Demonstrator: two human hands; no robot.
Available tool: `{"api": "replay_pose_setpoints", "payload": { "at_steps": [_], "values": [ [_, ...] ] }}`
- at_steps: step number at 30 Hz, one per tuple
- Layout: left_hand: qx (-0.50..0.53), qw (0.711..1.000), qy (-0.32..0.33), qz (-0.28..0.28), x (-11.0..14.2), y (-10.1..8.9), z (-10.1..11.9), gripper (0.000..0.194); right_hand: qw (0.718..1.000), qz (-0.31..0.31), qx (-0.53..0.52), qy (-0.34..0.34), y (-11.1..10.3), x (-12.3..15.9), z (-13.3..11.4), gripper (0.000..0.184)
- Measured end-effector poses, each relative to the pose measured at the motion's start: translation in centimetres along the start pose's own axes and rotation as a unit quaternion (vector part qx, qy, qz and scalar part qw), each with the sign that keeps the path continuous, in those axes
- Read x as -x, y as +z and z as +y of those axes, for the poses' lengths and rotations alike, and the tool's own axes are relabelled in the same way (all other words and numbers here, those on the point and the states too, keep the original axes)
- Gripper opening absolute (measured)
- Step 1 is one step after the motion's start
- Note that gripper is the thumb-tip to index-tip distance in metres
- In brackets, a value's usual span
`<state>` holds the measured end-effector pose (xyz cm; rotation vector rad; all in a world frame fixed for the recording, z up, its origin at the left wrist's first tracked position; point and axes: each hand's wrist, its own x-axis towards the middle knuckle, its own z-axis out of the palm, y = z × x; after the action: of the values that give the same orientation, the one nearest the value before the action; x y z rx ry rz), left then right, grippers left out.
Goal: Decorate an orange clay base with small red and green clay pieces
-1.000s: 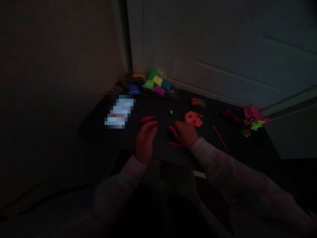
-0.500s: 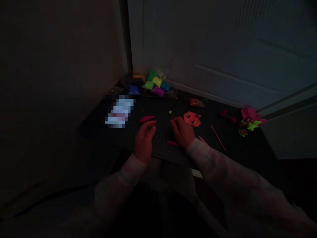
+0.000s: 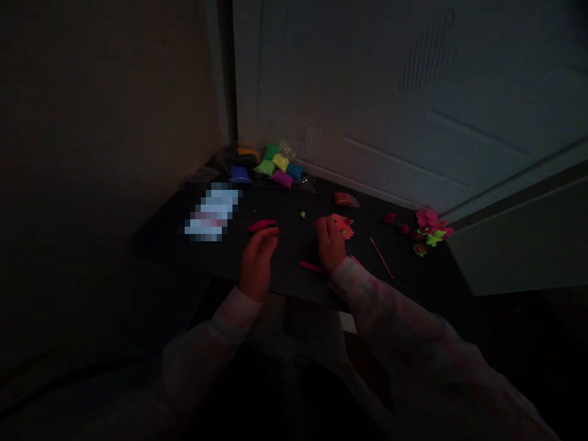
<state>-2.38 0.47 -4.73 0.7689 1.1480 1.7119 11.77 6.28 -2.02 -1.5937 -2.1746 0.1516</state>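
Note:
My left hand (image 3: 257, 263) rests on the dark table with its fingers loosely extended and no object visible in them. Just beyond its fingertips lies a red, spindle-shaped piece (image 3: 263, 226) that looks like modelling clay. To the right, my right hand (image 3: 331, 245) has its fingers curled together; whatever they may hold is hidden. It partly covers an orange, frilly clay piece (image 3: 345, 228) with small green and red bits on it. A red stick-like tool (image 3: 311, 266) runs under or beside that hand. A small green lump (image 3: 302, 215) sits between the hands, farther back.
Bags of coloured clay (image 3: 280, 163) are piled at the back left, near a pixelated bright rectangle (image 3: 214, 211). An orange-red packet (image 3: 345, 199) lies at the back. A pink thin stick (image 3: 381, 258) and pink flowers (image 3: 429, 222) are on the right. The door (image 3: 367, 92) stands behind the table.
The view has shifted, so the table things appear farther left. My right hand has lifted and turned, its fingers now pointing away and overlapping the orange piece. My left hand keeps nearly the same pose.

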Motion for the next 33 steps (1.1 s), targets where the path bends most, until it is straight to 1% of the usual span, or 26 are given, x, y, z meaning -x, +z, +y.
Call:
{"api": "replay_pose_setpoints", "payload": {
  "at_steps": [4,7,14,16,20,26,29,33],
  "values": [
    [-0.004,1.0,-0.001,0.002,0.0,0.0,0.1,0.019,0.999,-0.041,-0.001,-0.002,0.0,0.0,-1.5,0.026],
    [-0.005,1.0,-0.001,0.002,0.0,0.1,0.1,0.018,0.997,-0.07,0.017,-0.01,0.2,-0.1,-2.5,0.026],
    [0.003,1.0,-0.007,0.0,-0.1,0.1,-0.1,0.018,0.99,-0.115,0.076,-0.037,0.5,-0.2,-3.6,0.029],
    [0.004,1.0,-0.008,0.0,-0.2,0.1,-0.1,0.018,0.988,-0.122,0.083,-0.036,0.5,-0.2,-3.8,0.029],
    [0.003,1.0,-0.006,0.004,-0.1,0.2,0.0,0.018,0.988,-0.13,0.082,-0.007,0.6,-0.3,-3.6,0.029],
    [-0.002,1.0,0.004,0.013,0.2,0.5,0.7,0.015,0.988,-0.142,0.04,0.054,0.3,-1.2,-2.8,0.03],
    [-0.017,1.0,0.009,0.012,0.3,0.5,0.8,0.015,0.988,-0.135,0.02,0.072,0.5,-1.2,-3.2,0.03],
    [-0.057,0.998,0.022,0.004,0.2,0.4,0.6,0.017,0.99,-0.121,-0.013,0.072,1.0,-0.7,-3.8,0.03]
  ]
}}
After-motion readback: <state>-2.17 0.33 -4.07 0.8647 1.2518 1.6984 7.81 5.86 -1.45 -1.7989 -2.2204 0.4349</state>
